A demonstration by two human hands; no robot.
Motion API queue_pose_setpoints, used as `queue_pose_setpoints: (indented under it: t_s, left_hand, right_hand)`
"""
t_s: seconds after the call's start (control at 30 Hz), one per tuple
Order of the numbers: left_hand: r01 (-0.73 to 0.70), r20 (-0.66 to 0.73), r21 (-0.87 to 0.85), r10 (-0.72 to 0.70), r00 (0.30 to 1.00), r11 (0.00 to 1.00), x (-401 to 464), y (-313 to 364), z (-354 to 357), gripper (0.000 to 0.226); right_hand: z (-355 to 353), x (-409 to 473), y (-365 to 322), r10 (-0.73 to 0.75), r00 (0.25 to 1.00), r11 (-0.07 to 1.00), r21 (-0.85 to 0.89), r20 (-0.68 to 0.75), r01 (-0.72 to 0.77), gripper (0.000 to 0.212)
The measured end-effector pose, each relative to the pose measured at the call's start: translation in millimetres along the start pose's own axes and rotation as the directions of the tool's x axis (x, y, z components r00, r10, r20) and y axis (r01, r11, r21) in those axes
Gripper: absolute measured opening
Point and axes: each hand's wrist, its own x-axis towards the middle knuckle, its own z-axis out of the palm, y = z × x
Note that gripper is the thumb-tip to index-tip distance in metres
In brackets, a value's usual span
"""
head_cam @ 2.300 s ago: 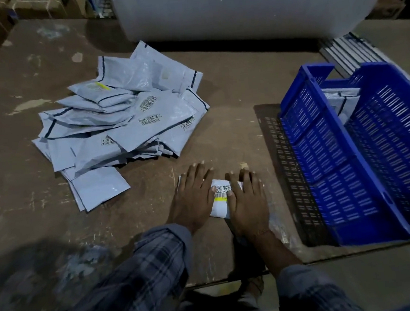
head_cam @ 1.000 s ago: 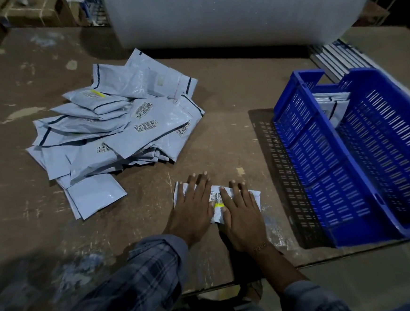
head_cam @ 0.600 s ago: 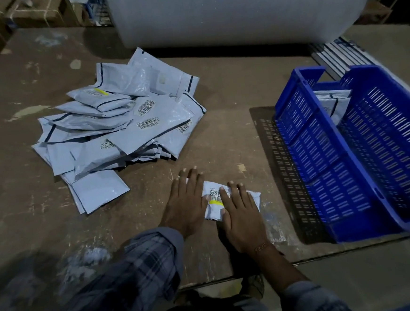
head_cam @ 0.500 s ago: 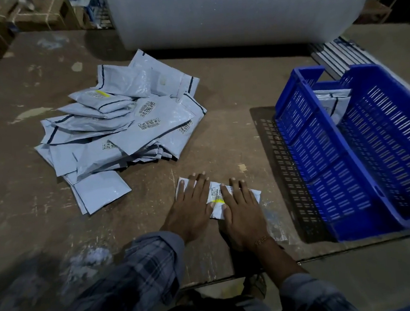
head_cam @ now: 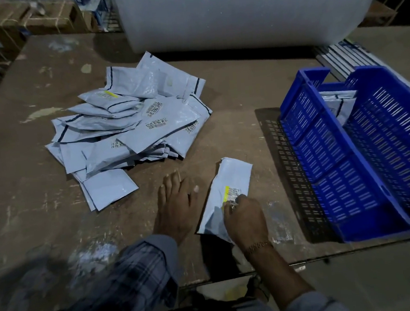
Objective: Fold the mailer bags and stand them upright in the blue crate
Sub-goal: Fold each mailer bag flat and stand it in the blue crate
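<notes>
Nearest to the lower edge of the frame, the two hands work on the brown table point(head_cam: 234, 133). The right hand point(head_cam: 244, 219) has its fingers curled onto the near end of a folded mailer bag point(head_cam: 233, 185), close to the yellow-edged label; it seems to pinch the bag there in order to lift it. The left hand point(head_cam: 177, 206) lies flat on the table with straight fingers and holds nothing. It rests just beside the bag on the left, not touching it as far as I can see, probably only to steady the person.

The folded bag lies between the left hand and the blue crate point(head_cam: 323, 170), which stands at the right of the frame, near the right hand. I think this is why the folding is done here: the way to the crate is short. In the far end of the crate, a few mailer bags point(head_cam: 340, 105) already stand upright.

Further away, in the middle left of the frame, a pile of unfolded bags point(head_cam: 128, 129) waits, well apart from both hands. At the top, a large roll of bubble wrap point(head_cam: 237, 15) lies across the table.
</notes>
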Motion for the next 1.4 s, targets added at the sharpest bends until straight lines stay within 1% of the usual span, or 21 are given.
queue_pose_setpoints:
  t_s: [0.07, 0.1, 0.17, 0.2, 0.27, 0.33, 0.37, 0.47, 0.57, 0.63, 0.67, 0.7, 0.77, 0.8, 0.9, 0.97, 1.07, 1.17, 1.3, 1.33, 1.4]
  left_hand:
    - [-0.018, -0.005, 0.051, 0.019, 1.000, 0.999, -6.0, 4.9, 4.2, 0.055]
    - [-0.031, 0.007, 0.089, 0.031, 1.000, 0.996, -9.2, 7.9, 6.6, 0.056]
    - [-0.077, 0.061, 0.156, 0.068, 0.996, 0.985, -16.0, 14.4, 11.0, 0.065]
    - [-0.109, 0.099, 0.174, 0.092, 0.991, 0.979, -20.1, 17.8, 13.1, 0.069]
    - [-0.162, 0.153, 0.203, 0.132, 0.979, 0.966, -26.8, 19.5, 19.0, 0.073]
    - [-0.149, 0.150, 0.217, 0.117, 0.982, 0.965, -27.0, 18.8, 20.9, 0.071]
    - [-0.132, 0.130, 0.221, 0.106, 0.986, 0.966, -24.6, 18.4, 20.9, 0.067]
    - [-0.103, 0.129, 0.207, 0.077, 0.989, 0.973, -11.1, 22.5, 15.5, 0.051]
    - [-0.050, 0.015, 0.214, 0.048, 0.999, 0.975, 6.8, 26.5, 3.6, 0.060]
    - [-0.022, -0.042, 0.209, 0.031, 0.999, 0.978, 13.4, 28.9, -2.2, 0.068]
    - [-0.044, -0.063, 0.232, 0.060, 0.996, 0.972, 15.3, 30.0, -3.2, 0.076]
    - [-0.084, -0.053, 0.270, 0.101, 0.993, 0.959, 16.3, 30.8, -3.0, 0.078]
    - [-0.205, 0.041, 0.310, 0.202, 0.978, 0.929, 14.6, 29.6, 6.3, 0.061]
    - [-0.265, 0.084, 0.308, 0.252, 0.964, 0.914, 12.7, 24.4, 15.6, 0.055]
    - [-0.376, 0.188, 0.356, 0.329, 0.925, 0.855, 3.7, 13.2, 33.0, 0.060]
    - [-0.446, 0.206, 0.375, 0.396, 0.895, 0.813, -2.1, 13.3, 36.5, 0.063]
    - [-0.545, 0.221, 0.352, 0.499, 0.838, 0.761, -5.7, 13.6, 35.9, 0.063]
    - [-0.542, 0.193, 0.308, 0.506, 0.841, 0.782, 4.0, 13.4, 34.3, 0.060]
    - [-0.446, 0.173, 0.285, 0.412, 0.894, 0.848, 11.9, 21.1, 40.5, 0.059]
    - [-0.457, 0.184, 0.295, 0.420, 0.889, 0.839, 9.5, 22.3, 43.3, 0.060]
    - [-0.532, 0.232, 0.312, 0.479, 0.846, 0.788, 5.5, 21.9, 45.1, 0.064]
  right_hand:
    - [-1.4, 1.0, 1.8, -0.055, 0.998, 0.998, -0.045, -0.038, 0.053, 0.026]
    - [-0.9, 2.4, 5.2, -0.118, 0.991, 0.990, -0.089, -0.064, 0.113, 0.029]
    - [3.7, 6.3, 14.4, -0.244, 0.969, 0.958, -0.164, -0.027, 0.236, 0.048]
    - [5.7, 8.9, 18.5, -0.280, 0.960, 0.944, -0.181, 0.004, 0.276, 0.052]
    - [6.8, 13.5, 23.9, -0.316, 0.947, 0.919, -0.234, 0.049, 0.319, 0.045]
    - [8.3, 18.2, 29.1, -0.389, 0.919, 0.865, -0.317, 0.068, 0.390, 0.041]
    - [8.9, 18.6, 31.1, -0.419, 0.906, 0.836, -0.361, 0.067, 0.413, 0.038]
    - [10.2, 9.2, 28.2, -0.470, 0.882, 0.815, -0.373, 0.020, 0.443, 0.017]
    - [13.6, -3.8, 21.7, -0.427, 0.903, 0.859, -0.330, -0.040, 0.392, 0.019]
    - [17.7, -3.5, 25.2, -0.416, 0.901, 0.895, -0.230, -0.120, 0.382, 0.014]
    - [18.0, -0.9, 27.6, -0.416, 0.893, 0.903, -0.191, -0.172, 0.384, 0.012]
    - [17.5, 3.0, 29.8, -0.413, 0.884, 0.908, -0.180, -0.220, 0.379, 0.018]
    - [15.9, 12.3, 34.5, -0.386, 0.882, 0.919, -0.197, -0.271, 0.341, 0.037]
    - [18.3, 16.6, 38.1, -0.364, 0.895, 0.924, -0.224, -0.258, 0.311, 0.045]
    - [34.6, 25.9, 54.0, -0.328, 0.938, 0.911, -0.300, -0.108, 0.284, 0.062]
    - [44.4, 30.8, 62.2, -0.329, 0.943, 0.899, -0.322, -0.045, 0.298, 0.065]
    - [47.0, 36.7, 60.9, -0.311, 0.950, 0.898, -0.337, -0.027, 0.285, 0.064]
    - [46.7, 32.2, 62.9, -0.353, 0.936, 0.882, -0.336, -0.008, 0.330, 0.062]
    - [45.5, 18.7, 70.0, -0.416, 0.909, 0.873, -0.274, 0.012, 0.403, 0.060]
    - [45.8, 19.7, 68.6, -0.416, 0.909, 0.872, -0.282, 0.007, 0.401, 0.060]
    - [45.3, 24.2, 63.9, -0.399, 0.917, 0.874, -0.304, -0.002, 0.380, 0.060]
